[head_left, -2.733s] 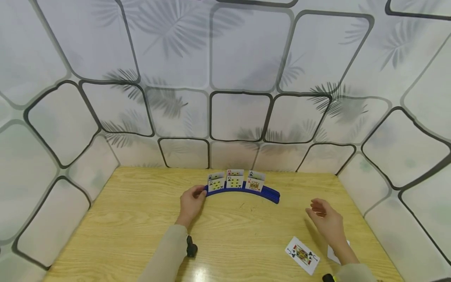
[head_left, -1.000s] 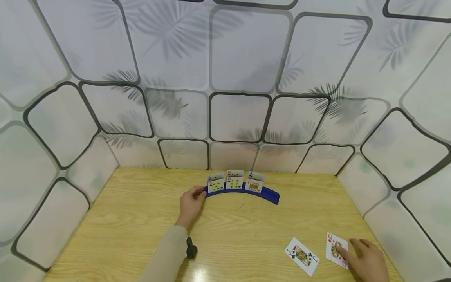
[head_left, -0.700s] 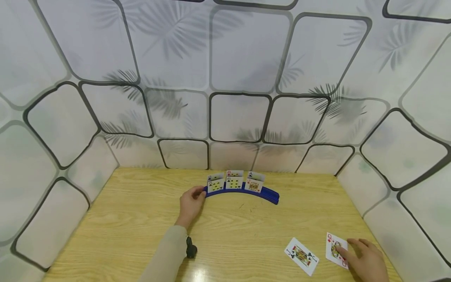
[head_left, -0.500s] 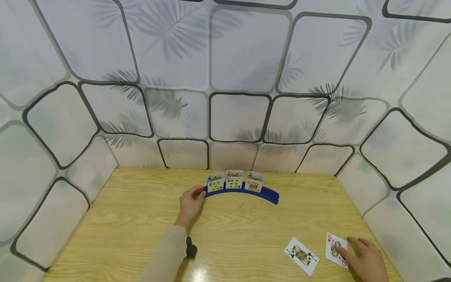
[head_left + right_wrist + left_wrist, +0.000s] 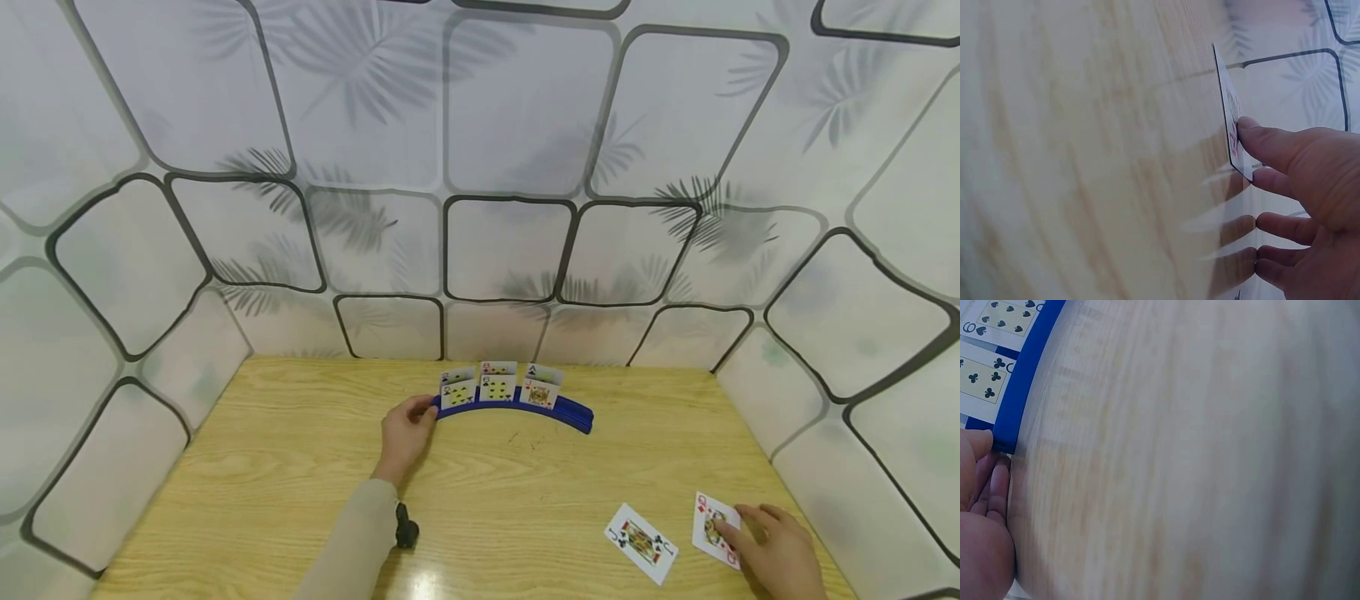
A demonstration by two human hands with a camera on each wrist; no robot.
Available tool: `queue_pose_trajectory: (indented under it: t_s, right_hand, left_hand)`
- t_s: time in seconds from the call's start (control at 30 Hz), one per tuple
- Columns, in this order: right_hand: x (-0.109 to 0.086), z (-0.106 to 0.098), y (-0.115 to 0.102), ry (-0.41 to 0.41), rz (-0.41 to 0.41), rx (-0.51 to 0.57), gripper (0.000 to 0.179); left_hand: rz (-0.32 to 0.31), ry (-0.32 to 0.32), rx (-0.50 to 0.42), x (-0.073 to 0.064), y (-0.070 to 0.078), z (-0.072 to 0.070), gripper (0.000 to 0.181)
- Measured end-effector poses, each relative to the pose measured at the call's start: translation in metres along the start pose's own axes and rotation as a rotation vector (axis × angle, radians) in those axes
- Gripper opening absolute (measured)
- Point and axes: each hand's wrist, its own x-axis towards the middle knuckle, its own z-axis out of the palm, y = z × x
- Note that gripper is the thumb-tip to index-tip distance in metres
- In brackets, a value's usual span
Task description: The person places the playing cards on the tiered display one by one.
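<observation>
A curved blue card holder (image 5: 576,414) stands at the back of the table with several playing cards upright in two rows. My left hand (image 5: 406,432) grips its left end, thumb in front; in the left wrist view the thumb (image 5: 979,442) lies against the blue end below a club card (image 5: 985,381). At the right, my right hand (image 5: 780,550) pinches a queen of diamonds (image 5: 707,527), thumb on its face and index finger at its edge. The right wrist view shows this card (image 5: 1227,112) edge-on. A jack of clubs (image 5: 642,543) lies face up left of it.
The wooden table (image 5: 480,508) is bounded by a patterned wall covering (image 5: 510,250) at the back and both sides. In the holder's front row, a jack (image 5: 540,393) is the rightmost card; bare blue slots run to its right.
From above the table, my right hand has come down to the right and taken hold of the queen. Over the last second almost nothing moves. The left hand stays at the holder.
</observation>
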Motion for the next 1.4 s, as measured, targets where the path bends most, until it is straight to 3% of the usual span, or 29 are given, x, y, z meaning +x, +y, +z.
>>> queue_pose_trajectory:
  t_s: [0.1, 0.3, 0.4, 0.6, 0.8, 1.03, 1.4]
  right_hand:
    - [0.001, -0.001, -0.002, 0.003, 0.017, 0.024, 0.066]
    - [0.003, -0.003, -0.010, -0.025, 0.162, 0.144, 0.070]
    - [0.004, -0.003, -0.013, -0.025, 0.181, 0.183, 0.067]
    - [0.003, -0.002, -0.020, 0.093, 0.151, 0.231, 0.044]
    - [0.005, -0.007, -0.025, 0.233, 0.031, 0.369, 0.030]
    - [0.011, -0.018, -0.040, 0.229, 0.048, 0.477, 0.035]
    - [0.032, -0.018, -0.070, 0.206, -0.028, 0.582, 0.027]
  left_hand:
    - [0.000, 0.004, -0.001, 0.000, 0.000, 0.000, 0.023]
    - [-0.005, 0.004, -0.001, 0.000, 0.001, -0.001, 0.023]
    - [-0.011, 0.000, 0.001, 0.000, 0.001, -0.001, 0.023]
    - [-0.003, 0.004, 0.018, 0.000, 0.001, 0.000, 0.023]
    - [0.009, 0.007, 0.015, 0.000, 0.001, 0.000, 0.023]
    - [0.010, 0.010, 0.017, 0.000, 0.000, 0.000, 0.022]
    - [0.012, 0.013, 0.004, -0.001, -0.001, 0.000, 0.022]
